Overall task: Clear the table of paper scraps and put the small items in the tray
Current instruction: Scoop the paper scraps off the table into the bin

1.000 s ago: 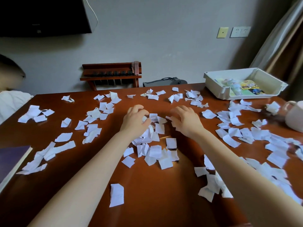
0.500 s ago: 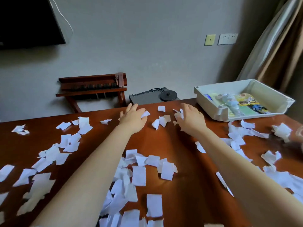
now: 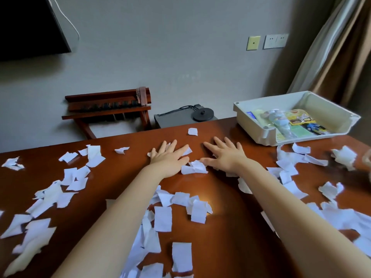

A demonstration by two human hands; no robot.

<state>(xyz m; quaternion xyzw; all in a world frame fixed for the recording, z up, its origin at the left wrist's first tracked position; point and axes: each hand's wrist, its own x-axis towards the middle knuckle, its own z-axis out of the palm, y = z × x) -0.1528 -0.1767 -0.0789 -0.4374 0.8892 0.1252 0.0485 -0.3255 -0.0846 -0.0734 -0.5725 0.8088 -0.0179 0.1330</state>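
Pressing paper scraps (image 3: 194, 167) to table (image 3: 220, 227) with left hand (image 3: 170, 158) and right hand (image 3: 225, 157) flat, fingers straight and spread; probably best dragged inward slowly, palms low.

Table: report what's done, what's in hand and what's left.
Done: small items lie in the tray. In hand: the left hand and right hand lie flat, fingers spread, near the far edge of the table, with a small bunch between them; nothing is gripped. Left: nearly all of it. Paper scraps litter both sides and the near end, and one lone scrap lies beyond the hands.
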